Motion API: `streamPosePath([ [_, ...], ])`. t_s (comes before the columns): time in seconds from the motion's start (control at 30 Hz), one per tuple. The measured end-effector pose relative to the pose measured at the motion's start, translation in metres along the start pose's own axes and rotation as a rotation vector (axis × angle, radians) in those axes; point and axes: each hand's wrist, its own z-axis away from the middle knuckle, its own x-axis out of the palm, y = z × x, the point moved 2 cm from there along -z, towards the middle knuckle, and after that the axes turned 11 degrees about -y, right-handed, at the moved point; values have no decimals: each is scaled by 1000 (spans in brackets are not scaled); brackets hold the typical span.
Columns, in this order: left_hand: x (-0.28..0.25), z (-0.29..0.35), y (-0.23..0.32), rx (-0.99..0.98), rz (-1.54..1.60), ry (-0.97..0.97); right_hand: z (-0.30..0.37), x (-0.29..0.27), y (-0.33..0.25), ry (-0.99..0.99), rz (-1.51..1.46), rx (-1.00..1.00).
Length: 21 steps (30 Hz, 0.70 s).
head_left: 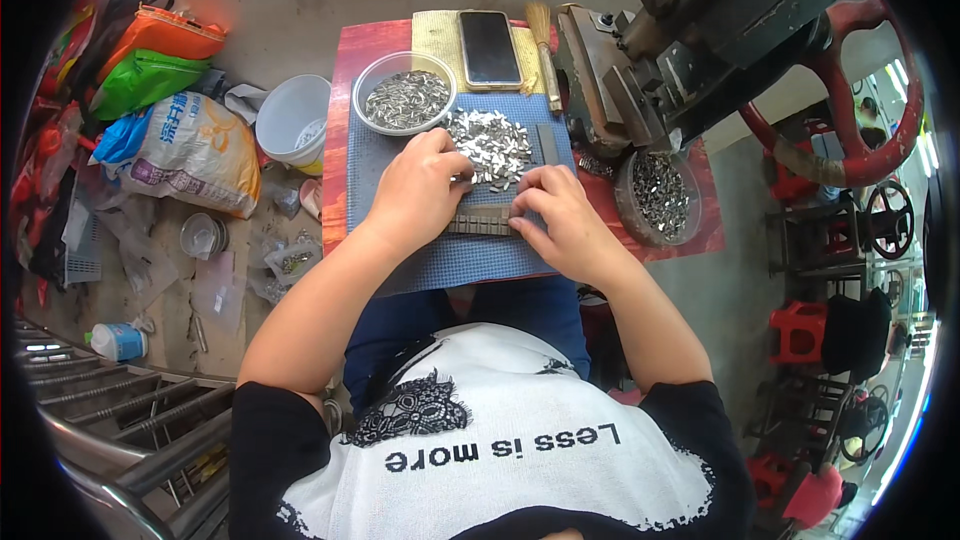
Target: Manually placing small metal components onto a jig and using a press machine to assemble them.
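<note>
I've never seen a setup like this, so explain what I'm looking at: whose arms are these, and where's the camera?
There's no robot here. You're seeing a person's own bare hands, filmed from above by a wide fisheye camera worn on their head, which is why straight edges bend.

On the blue mat lies a small notched metal bar. The left hand curls near its left end; the right hand is at its right end. Whether either grips anything is hard to tell.

Beyond them are a pile of shiny metal pieces, a white bowl of small metal parts, a phone and a brush. The dark machine at upper right has a red handwheel.
</note>
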Motion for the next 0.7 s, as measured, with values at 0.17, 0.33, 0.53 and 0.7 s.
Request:
streamPosePath([
  [0.17, -1, 6, -5, -56, 42, 14, 4, 2, 0, 4, -54, 65],
  [0.33, -6, 12, -8, -78, 50, 28, 4, 0, 2, 9, -186, 159],
  [0.53, -4, 7, -6, -11, 47, 34, -29, 7, 5, 206, -33, 174],
  [0.7, -2, 0, -2, 50, -17, 6, -32, 14, 12, 113, 37, 108],
])
